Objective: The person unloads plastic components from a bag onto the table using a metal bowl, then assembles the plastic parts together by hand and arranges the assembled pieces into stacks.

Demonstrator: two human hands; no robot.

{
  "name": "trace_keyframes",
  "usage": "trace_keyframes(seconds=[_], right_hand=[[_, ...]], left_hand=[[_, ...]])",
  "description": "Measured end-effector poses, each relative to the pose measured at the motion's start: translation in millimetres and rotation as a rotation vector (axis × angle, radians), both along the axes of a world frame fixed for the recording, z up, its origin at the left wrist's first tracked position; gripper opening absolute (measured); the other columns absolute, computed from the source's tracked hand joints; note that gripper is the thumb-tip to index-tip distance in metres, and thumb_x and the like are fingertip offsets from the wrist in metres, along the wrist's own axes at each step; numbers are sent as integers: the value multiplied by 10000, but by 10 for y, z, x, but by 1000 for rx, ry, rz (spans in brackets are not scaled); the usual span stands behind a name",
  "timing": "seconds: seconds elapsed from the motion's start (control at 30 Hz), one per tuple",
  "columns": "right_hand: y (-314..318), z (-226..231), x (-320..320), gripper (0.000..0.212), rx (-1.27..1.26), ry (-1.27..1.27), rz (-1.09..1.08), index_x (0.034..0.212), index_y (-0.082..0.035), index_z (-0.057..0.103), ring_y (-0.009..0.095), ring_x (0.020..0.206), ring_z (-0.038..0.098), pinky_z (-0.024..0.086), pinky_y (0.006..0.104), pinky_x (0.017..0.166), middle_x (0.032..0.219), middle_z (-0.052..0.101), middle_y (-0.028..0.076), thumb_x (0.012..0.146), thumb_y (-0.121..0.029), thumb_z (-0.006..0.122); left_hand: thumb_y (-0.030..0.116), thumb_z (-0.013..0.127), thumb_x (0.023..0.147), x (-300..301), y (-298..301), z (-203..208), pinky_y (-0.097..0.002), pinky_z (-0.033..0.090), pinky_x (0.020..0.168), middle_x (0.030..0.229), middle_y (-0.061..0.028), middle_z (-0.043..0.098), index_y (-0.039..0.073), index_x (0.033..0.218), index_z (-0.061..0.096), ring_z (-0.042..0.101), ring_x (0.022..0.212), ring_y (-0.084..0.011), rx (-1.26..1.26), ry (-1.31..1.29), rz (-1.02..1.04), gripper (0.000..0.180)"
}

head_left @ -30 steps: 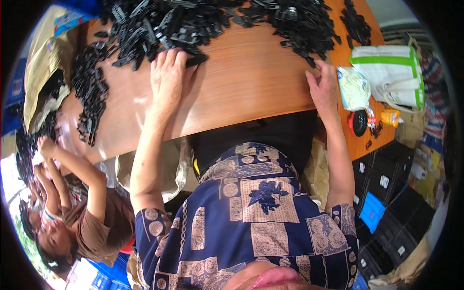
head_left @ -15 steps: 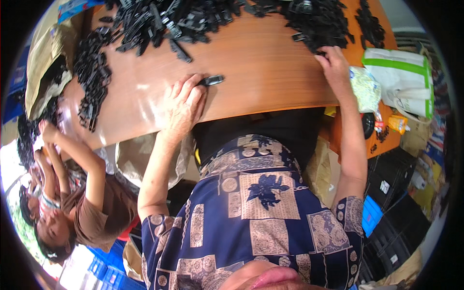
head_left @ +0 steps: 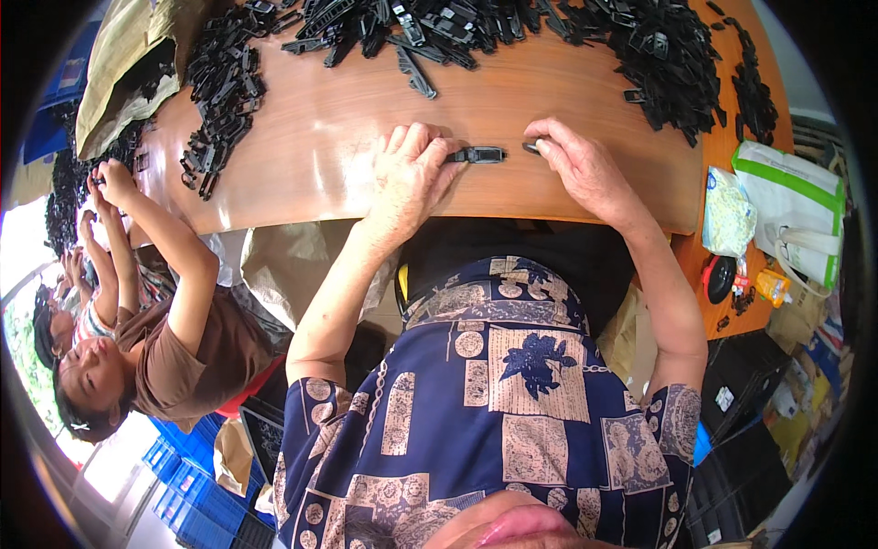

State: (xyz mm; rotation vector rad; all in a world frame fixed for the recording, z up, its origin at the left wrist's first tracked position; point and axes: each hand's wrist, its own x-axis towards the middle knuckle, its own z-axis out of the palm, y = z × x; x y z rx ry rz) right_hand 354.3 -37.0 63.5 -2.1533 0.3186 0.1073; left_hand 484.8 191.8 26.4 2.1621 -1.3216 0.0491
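My left hand (head_left: 413, 169) is closed on one end of a narrow black plastic part (head_left: 483, 156), which lies near the table top and points to the right. Between the thumb and fingers of my right hand (head_left: 578, 169) is a small black plastic piece (head_left: 530, 147), a short way off the free end of the first part. The kind of either part cannot be made out. Beyond both hands lies a big pile of similar black plastic parts (head_left: 448, 35), with another heap (head_left: 672, 69) at the far right.
A strip of black parts (head_left: 222, 105) and a brown sack (head_left: 123, 96) are at the left. Co-workers, one in a brown shirt (head_left: 178, 366), sit there. To the right are a white-green bag (head_left: 794, 206), a clear plastic bag (head_left: 730, 212) and black crates (head_left: 741, 380).
My right hand has come from the right-hand heap toward my left hand, bringing a small black piece. My left hand keeps its hold on the black part. The whole view has shifted a little.
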Motion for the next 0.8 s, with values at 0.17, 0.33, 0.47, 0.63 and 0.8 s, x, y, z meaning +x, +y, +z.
trace_keyframes(seconds=[0.17,0.33,0.47,0.63,0.8], right_hand=[[-60,26,148,162,-167,123,53,1086,-88,605,341,967,653,519,417,778,1023,672,124,977,-208,605],[-193,28,73,205,-505,-152,226,1052,-97,622,319,853,654,519,423,710,918,608,96,909,-233,676],[-80,54,116,211,-550,-334,263,992,-101,625,282,768,636,522,396,664,854,545,76,837,-201,728],[157,133,222,192,-522,-352,348,908,-87,597,259,740,636,526,364,629,824,555,68,807,-157,745],[166,163,262,208,-560,-209,443,865,-70,553,267,748,673,540,368,602,818,615,77,816,-150,738]], left_hand=[[191,794,759,-8,54,-41,-411,444,838,1000,-76,621,99,1136,644,574,936,-286,-52,79,57,416],[185,805,740,75,44,23,-397,460,820,998,-71,633,94,987,714,577,921,-273,-63,107,-13,279],[188,803,737,130,25,46,-394,461,814,981,-64,631,90,989,716,581,914,-267,-55,97,-49,284],[173,789,731,122,12,35,-367,448,800,938,-15,606,119,953,704,563,886,-240,-69,103,-47,244],[192,800,737,96,-14,71,-390,442,802,937,-51,634,102,970,733,581,902,-253,-36,153,-48,259]])
